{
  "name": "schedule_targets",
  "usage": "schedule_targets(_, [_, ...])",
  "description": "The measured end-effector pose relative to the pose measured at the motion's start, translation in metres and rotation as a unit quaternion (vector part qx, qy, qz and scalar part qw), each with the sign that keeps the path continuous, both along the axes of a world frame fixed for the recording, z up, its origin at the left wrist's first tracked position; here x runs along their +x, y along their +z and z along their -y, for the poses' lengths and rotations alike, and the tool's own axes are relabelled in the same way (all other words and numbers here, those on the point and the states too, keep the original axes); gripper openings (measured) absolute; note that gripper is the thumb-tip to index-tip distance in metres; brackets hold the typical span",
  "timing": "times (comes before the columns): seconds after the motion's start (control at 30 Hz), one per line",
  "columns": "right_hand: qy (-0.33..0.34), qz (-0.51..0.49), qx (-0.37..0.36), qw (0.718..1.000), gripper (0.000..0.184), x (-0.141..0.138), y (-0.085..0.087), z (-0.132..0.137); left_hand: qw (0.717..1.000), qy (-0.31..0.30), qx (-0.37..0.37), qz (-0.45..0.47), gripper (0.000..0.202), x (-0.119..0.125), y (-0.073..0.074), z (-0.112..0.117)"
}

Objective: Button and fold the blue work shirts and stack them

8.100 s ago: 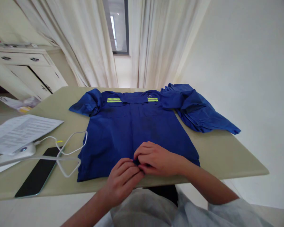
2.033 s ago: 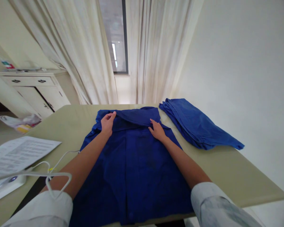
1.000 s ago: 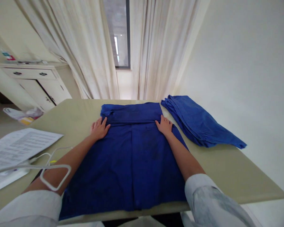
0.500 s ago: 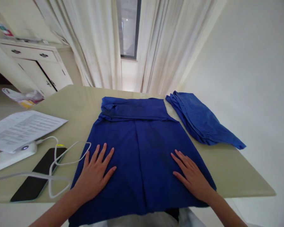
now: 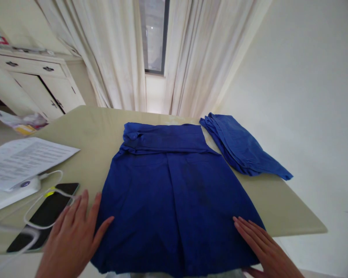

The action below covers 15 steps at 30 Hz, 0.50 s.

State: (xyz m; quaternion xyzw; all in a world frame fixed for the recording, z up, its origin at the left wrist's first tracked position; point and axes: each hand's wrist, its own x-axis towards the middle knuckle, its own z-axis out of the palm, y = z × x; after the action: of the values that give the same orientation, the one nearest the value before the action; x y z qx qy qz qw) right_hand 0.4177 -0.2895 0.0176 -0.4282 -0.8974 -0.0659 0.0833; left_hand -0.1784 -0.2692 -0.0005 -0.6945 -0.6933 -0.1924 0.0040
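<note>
A blue work shirt (image 5: 174, 189) lies flat on the beige table (image 5: 98, 127), its top edge folded down into a band at the far end. My left hand (image 5: 72, 235) rests open by the shirt's near left corner, fingers spread, partly over the table. My right hand (image 5: 263, 247) lies open and flat on the shirt's near right corner. Neither hand holds anything.
A second folded blue garment (image 5: 240, 148) lies at the right of the table. On the left are a black phone (image 5: 43, 216), a white cable (image 5: 43, 189), a white power strip (image 5: 8, 193) and a printed sheet (image 5: 23, 158). Curtains (image 5: 116, 54) and a cabinet (image 5: 40, 85) stand behind.
Over the last second my hands slid from the shirt's far folded band down to its near corners. Both moved outward and toward me since half a second ago.
</note>
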Motion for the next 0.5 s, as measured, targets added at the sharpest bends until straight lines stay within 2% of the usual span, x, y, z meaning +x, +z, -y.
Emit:
schedule_targets(0.07, [-0.02, -0.024, 0.022, 0.999, 0.103, 0.005, -0.003, 0.001, 0.986, -0.104, 0.098, -0.087, 0.11, 0.021, -0.012, 0.025])
schedule_targets(0.13, [-0.041, -0.05, 0.033, 0.997, 0.109, 0.01, -0.001, -0.003, 0.939, -0.241, 0.173, -0.174, 0.105, 0.043, -0.022, 0.04])
schedule_targets(0.17, [-0.05, -0.057, 0.039, 0.996, 0.109, 0.012, 0.002, -0.008, 0.915, -0.286, 0.197, -0.203, 0.101, 0.052, -0.027, 0.044])
schedule_targets(0.2, [-0.057, -0.062, 0.049, 0.995, 0.107, 0.014, 0.006, -0.013, 0.901, -0.306, 0.212, -0.224, 0.098, 0.059, -0.03, 0.046])
schedule_targets(0.27, [-0.061, -0.061, 0.082, 0.993, 0.1, 0.018, 0.019, -0.026, 0.898, -0.302, 0.212, -0.241, 0.095, 0.063, -0.031, 0.045])
schedule_targets(0.33, [-0.047, -0.05, 0.122, 0.99, 0.091, 0.019, 0.036, -0.039, 0.914, -0.289, 0.188, -0.214, 0.093, 0.061, -0.024, 0.042])
schedule_targets(0.4, [-0.024, -0.033, 0.159, 0.986, 0.083, 0.017, 0.054, -0.05, 0.937, -0.264, 0.176, -0.148, 0.085, 0.061, -0.01, 0.038])
schedule_targets(0.5, [-0.026, -0.034, 0.213, 0.976, 0.079, 0.008, 0.08, -0.071, 0.949, -0.236, 0.201, -0.064, 0.069, 0.069, 0.018, 0.023])
